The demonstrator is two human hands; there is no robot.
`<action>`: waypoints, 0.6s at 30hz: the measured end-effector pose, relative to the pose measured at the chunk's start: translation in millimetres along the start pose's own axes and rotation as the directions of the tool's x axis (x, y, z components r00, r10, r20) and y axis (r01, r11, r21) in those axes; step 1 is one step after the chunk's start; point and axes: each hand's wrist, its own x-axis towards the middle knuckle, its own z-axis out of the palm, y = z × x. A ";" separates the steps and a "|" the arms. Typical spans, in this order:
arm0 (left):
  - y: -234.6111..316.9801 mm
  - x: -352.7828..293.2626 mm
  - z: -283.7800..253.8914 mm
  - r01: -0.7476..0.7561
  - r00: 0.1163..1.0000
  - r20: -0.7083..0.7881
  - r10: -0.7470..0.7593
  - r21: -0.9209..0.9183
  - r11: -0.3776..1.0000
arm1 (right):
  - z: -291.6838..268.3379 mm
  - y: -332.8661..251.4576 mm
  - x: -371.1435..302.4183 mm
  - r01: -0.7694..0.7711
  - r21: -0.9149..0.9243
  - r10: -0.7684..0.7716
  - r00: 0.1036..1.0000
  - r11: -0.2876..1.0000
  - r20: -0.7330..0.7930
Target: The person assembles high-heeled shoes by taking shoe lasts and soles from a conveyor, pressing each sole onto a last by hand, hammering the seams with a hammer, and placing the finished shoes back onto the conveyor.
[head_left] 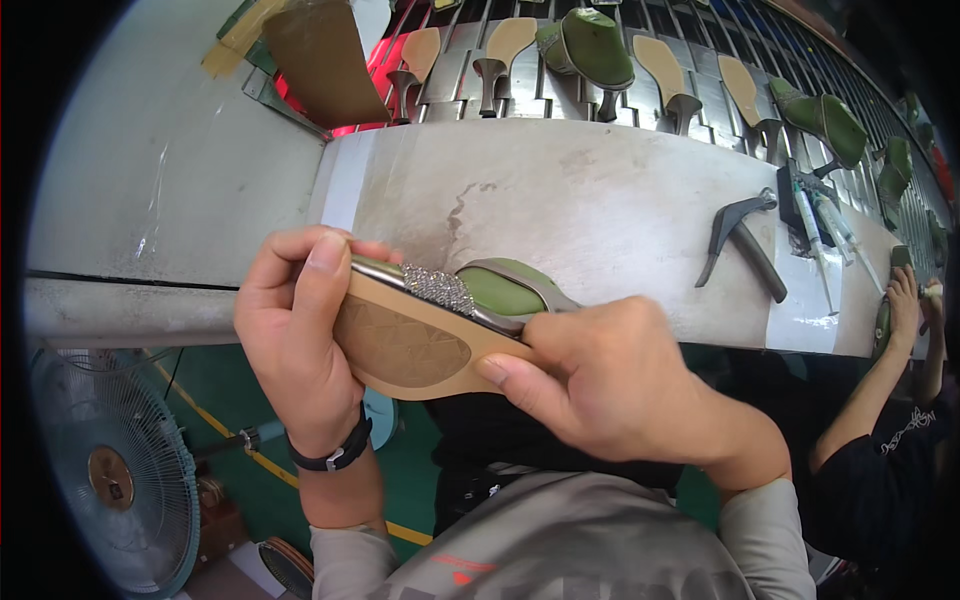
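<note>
Both my hands grip a shoe, held on its side above the front of the workbench. Its tan sole (400,345) faces me and has a darker patterned patch. Behind the sole I see a glittery strap (440,288) and a green shoe last (505,290) with a grey strip around it. My left hand (300,330) wraps one end of the shoe, thumb along the edge. At the other end my right hand (625,385) pinches the sole, thumb on its tan face and curled fingers on the far side. The part under my right hand is hidden.
On the pale bench (580,180) lie a hammer (745,245) and several syringes (815,225). Beyond runs a slatted conveyor (545,85) bearing heeled soles (660,70) and green lasts (600,50). A fan (110,470) stands low left. A co-worker's hand (903,305) is at right.
</note>
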 end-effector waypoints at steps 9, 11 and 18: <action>15.8 30.5 80.1 -0.148 0.804 0.543 0.243 -0.213 0.966 | -86.3 -4.1 29.3 -0.152 0.371 0.119 0.987 0.916 0.111; -14.9 46.9 78.2 0.138 0.895 0.438 0.078 -0.440 0.887 | -91.2 12.4 15.5 -0.267 0.533 0.300 0.954 0.803 0.026; -151.4 -24.2 68.9 0.141 0.985 -0.049 -0.165 -0.324 0.936 | -17.4 70.1 -82.9 -0.089 0.972 0.699 0.709 0.219 -0.092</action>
